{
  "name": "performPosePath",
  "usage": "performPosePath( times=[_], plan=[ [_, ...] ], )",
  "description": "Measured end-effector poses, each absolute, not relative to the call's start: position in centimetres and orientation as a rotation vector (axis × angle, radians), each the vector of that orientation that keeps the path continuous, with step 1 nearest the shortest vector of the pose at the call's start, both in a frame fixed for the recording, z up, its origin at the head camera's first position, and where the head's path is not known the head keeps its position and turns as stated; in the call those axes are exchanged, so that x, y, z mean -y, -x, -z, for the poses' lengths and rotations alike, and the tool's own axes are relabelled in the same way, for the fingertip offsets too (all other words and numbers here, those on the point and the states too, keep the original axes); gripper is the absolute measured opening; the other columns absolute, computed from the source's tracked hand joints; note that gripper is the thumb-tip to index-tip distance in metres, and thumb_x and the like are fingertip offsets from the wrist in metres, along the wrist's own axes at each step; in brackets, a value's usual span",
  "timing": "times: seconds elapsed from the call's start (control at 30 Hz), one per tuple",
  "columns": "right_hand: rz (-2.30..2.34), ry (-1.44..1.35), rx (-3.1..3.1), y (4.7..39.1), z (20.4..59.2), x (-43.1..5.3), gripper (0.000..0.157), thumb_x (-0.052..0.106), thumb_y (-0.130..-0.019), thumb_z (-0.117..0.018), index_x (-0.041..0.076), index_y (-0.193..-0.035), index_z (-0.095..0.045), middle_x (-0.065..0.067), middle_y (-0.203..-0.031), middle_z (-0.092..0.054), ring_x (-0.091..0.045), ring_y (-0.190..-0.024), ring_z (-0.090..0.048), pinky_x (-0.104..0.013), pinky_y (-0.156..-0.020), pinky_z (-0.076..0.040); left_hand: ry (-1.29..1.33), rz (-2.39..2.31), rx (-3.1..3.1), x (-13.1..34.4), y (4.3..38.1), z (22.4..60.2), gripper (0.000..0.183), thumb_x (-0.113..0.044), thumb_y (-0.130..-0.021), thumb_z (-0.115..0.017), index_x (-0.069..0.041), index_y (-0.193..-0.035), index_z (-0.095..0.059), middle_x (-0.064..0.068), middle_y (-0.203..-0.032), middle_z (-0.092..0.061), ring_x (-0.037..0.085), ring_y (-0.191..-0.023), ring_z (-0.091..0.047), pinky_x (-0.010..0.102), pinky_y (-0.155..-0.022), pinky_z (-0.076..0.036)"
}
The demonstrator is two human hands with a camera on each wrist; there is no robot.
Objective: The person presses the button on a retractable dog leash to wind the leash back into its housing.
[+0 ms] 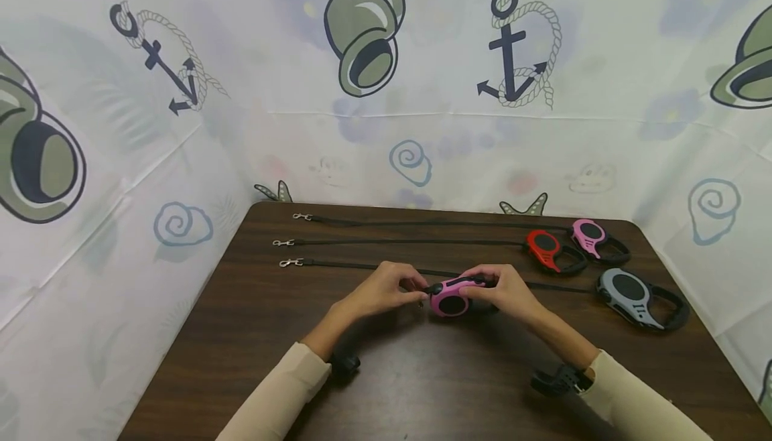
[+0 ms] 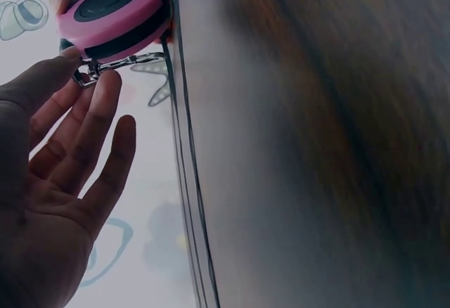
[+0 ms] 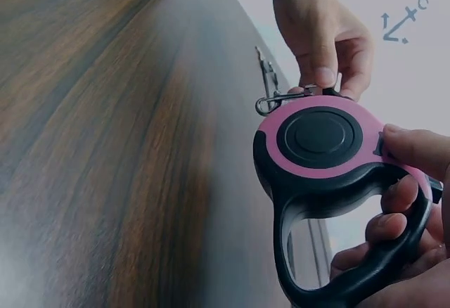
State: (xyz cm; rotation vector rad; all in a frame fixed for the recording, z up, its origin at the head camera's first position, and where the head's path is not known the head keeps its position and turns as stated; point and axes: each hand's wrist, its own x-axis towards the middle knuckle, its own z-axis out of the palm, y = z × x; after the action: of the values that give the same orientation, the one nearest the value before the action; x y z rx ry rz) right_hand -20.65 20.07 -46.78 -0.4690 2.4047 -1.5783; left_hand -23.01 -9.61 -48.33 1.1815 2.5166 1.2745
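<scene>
A pink and black retractable dog leash (image 1: 452, 305) is held between both hands above the table. My right hand (image 1: 508, 295) grips its black loop handle (image 3: 283, 245), fingers passed through the loop and thumb on the pink casing (image 3: 370, 133). On the other side my left hand (image 1: 386, 287) pinches the leash's end by its metal snap hook (image 2: 133, 60) between thumb and fingertips. The hook lies close against the casing. In the left wrist view the outer fingers are spread loosely.
Behind the hands, a red leash (image 1: 545, 242), another pink leash (image 1: 585, 232) and a larger grey leash (image 1: 627, 303) lie at the right of the brown table (image 1: 241, 360). Their black straps stretch left, ending in metal hooks (image 1: 291, 263). Patterned cloth (image 1: 458, 159) surrounds the table.
</scene>
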Motion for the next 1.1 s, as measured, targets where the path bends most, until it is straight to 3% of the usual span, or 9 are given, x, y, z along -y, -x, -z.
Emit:
performPosePath(
  times=[0.43, 0.77, 1.1],
  plan=[
    [1.633, 0.250, -2.252, 21.0, 48.2, -22.2, 0.039, 0.021, -0.095, -0.081, -0.003, -0.125, -0.073, -0.008, -0.097, -0.072, -0.023, -0.084, -0.057, -0.031, -0.071, -0.050, -1.080, -1.301, -2.478, 7.5, 23.5, 49.6, 0.012, -0.017, -0.094, -0.083, -0.009, -0.103, -0.080, -0.001, -0.093, -0.080, 0.000, -0.079, -0.070, 0.021, -0.074, -0.058],
    [1.686, 0.109, -2.189, 21.2, 48.6, -22.9, 0.041, 0.021, -0.100, -0.075, -0.006, -0.130, -0.068, -0.004, -0.092, -0.066, -0.021, -0.080, -0.056, -0.031, -0.073, -0.048, -0.971, -1.348, -2.469, 6.1, 24.3, 50.0, 0.015, -0.010, -0.091, -0.085, -0.005, -0.103, -0.080, 0.004, -0.092, -0.080, 0.002, -0.080, -0.073, 0.019, -0.075, -0.060],
    [1.485, 0.178, -2.402, 21.3, 49.0, -23.0, 0.053, 0.020, -0.095, -0.080, -0.002, -0.140, -0.062, -0.013, -0.115, -0.069, -0.023, -0.095, -0.059, -0.031, -0.076, -0.052, -0.906, -1.384, -2.475, 5.5, 25.0, 50.7, 0.015, -0.005, -0.090, -0.085, -0.002, -0.103, -0.080, 0.005, -0.090, -0.079, 0.004, -0.078, -0.073, 0.019, -0.073, -0.060]
  ],
)
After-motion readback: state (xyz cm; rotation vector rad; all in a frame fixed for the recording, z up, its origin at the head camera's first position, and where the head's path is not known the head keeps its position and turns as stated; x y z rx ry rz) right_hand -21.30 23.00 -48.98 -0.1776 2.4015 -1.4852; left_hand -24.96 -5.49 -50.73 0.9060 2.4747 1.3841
